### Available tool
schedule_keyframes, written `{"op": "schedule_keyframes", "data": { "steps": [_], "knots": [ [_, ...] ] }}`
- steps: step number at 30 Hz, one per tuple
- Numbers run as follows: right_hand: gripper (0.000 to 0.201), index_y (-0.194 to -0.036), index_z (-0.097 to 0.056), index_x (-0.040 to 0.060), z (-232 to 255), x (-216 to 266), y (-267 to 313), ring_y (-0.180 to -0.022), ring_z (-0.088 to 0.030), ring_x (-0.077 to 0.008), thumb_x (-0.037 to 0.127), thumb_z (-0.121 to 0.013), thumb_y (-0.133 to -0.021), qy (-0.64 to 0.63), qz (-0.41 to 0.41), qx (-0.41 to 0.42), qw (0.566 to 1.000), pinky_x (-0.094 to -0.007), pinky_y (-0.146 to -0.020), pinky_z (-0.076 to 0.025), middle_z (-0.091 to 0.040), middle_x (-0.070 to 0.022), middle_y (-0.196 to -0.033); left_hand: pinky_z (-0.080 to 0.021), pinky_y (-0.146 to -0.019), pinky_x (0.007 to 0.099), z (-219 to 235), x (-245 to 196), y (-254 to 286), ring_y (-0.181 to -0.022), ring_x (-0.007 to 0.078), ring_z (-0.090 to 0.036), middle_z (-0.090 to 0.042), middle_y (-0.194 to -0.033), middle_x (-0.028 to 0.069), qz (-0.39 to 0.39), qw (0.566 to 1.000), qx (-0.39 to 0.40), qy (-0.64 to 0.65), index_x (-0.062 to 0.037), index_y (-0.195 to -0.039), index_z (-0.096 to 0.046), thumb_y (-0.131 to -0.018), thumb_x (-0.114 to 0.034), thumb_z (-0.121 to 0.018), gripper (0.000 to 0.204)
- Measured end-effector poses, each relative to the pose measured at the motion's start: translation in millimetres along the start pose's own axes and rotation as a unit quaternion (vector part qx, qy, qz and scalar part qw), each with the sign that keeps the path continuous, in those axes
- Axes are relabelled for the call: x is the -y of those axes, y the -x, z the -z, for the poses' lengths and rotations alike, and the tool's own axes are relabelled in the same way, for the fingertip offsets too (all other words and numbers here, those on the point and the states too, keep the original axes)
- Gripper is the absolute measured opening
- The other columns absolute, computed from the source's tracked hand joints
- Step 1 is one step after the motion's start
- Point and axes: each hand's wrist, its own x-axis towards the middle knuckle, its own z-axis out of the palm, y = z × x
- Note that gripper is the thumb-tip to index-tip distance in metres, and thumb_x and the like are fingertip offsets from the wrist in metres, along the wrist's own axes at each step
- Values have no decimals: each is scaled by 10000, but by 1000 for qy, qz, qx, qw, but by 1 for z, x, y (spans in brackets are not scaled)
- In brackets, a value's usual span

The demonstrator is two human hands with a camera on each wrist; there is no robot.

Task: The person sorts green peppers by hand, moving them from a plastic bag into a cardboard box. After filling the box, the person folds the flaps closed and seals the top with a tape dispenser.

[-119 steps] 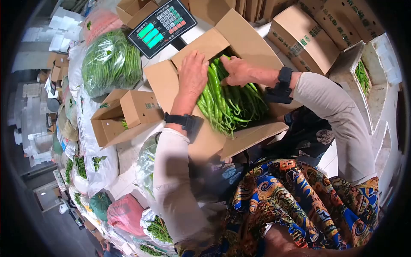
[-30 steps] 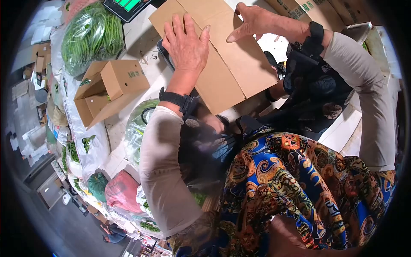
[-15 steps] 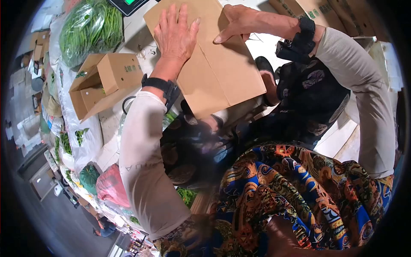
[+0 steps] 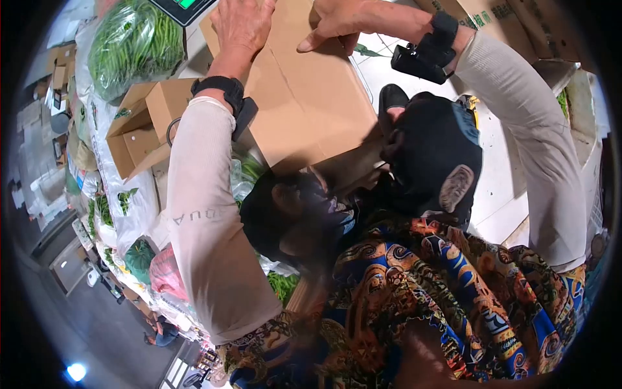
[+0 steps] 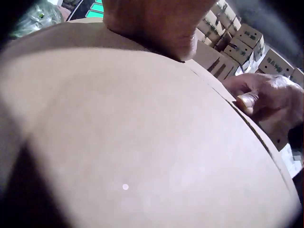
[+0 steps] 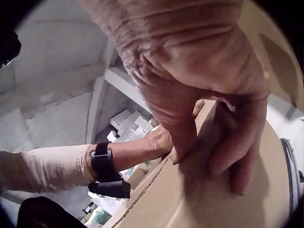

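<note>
A closed cardboard box [image 4: 304,110] stands in front of me, its two top flaps meeting along a seam. My left hand [image 4: 240,29] rests flat on the top near the far left part, its fingertips cut off by the upper edge of the head view. On the right edge, my right hand [image 4: 340,19] grips the box. The right wrist view shows that hand's thumb [image 6: 180,142] on the top edge and its fingers [image 6: 242,152] down the side wall. Whatever lies inside the box is hidden under the flaps.
To the left stands a small open carton [image 4: 146,120], with a clear bag of long green peppers [image 4: 136,48] behind it. A digital scale [image 4: 181,8] shows at the top edge. More cartons [image 4: 518,23] stand at the back right. My shoe [image 4: 392,97] is beside the box.
Four seconds ago the box was open, with both hands on the long green peppers inside; its flaps are now folded shut. Over the last second, box and hands have shifted left and up in view.
</note>
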Motion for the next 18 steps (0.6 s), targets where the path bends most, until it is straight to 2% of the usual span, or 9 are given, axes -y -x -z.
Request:
{"op": "schedule_keyframes", "data": {
  "steps": [2,5,11,13,14,15,16,17,18],
  "knots": [
    [497,-900,-658,-83,3,-7,-4,-562,-641,-247,384,-764,-765,4,20,16,1000,-327,-522,-578,-637,-154,-719,-186,-1118,491,0,4,0,-1360,386,-270,-324,-1460,231,-17,1000,-3,-12,-31,-1433,-309,-931,-457,-443,671],
    [455,-921,-629,-72,8,-9,-3,-571,-633,-241,353,-726,-788,9,30,40,999,-335,-519,-556,-624,-142,-722,-187,-1118,489,5,-5,-1,-1358,390,-272,-332,-1452,241,30,999,26,-3,-23,-1435,-299,-921,-472,-459,701],
    [371,-961,-571,-50,15,-11,1,-589,-615,-229,290,-649,-835,12,37,81,996,-352,-512,-513,-596,-118,-729,-194,-1111,491,5,-20,15,-1341,406,-282,-334,-1440,255,20,1000,-4,1,-30,-1437,-290,-888,-484,-514,747],
    [344,-974,-551,-42,17,-11,2,-596,-609,-225,270,-623,-850,10,40,89,995,-358,-510,-499,-587,-110,-731,-309,-1022,483,7,-23,32,-1206,394,-419,-475,-1277,241,-106,989,-101,-21,-37,-1357,-400,-874,-426,-559,640],
    [330,-981,-541,-39,17,-11,3,-599,-606,-223,259,-611,-858,9,44,98,994,-361,-509,-491,-582,-106,-732,-309,-1022,483,10,-23,34,-1206,394,-419,-475,-1277,241,-105,989,-98,-24,-37,-1357,-400,-874,-426,-559,640],
    [541,-895,-658,-85,-1,-17,-13,-582,-654,-238,430,-755,-762,-2,18,7,1000,-328,-532,-585,-637,-153,-710,-306,-1022,493,14,-20,37,-1257,372,-377,-419,-1347,213,-80,995,-59,6,-62,-1366,-403,-894,-461,-526,630],
    [541,-895,-658,-85,-7,-16,-15,-582,-654,-238,430,-755,-762,2,25,3,1000,-328,-532,-585,-637,-153,-710,-302,-1023,503,18,-18,31,-1307,350,-334,-364,-1418,185,-59,997,-31,38,-87,-1375,-406,-914,-497,-493,622],
    [559,-882,-658,-87,-6,-16,-8,-594,-660,-236,450,-750,-758,13,36,-28,999,-326,-532,-586,-639,-157,-710,-302,-1023,503,9,-10,22,-1307,350,-334,-364,-1418,185,-69,996,-41,40,-87,-1375,-406,-914,-497,-493,622],
    [577,-869,-658,-89,-4,-16,-2,-606,-666,-234,470,-745,-755,23,45,-57,997,-325,-532,-587,-640,-161,-710,-317,-1004,502,-4,4,16,-1270,355,-370,-401,-1377,201,-93,990,-108,6,-71,-1367,-411,-905,-516,-497,648]
  ]
}}
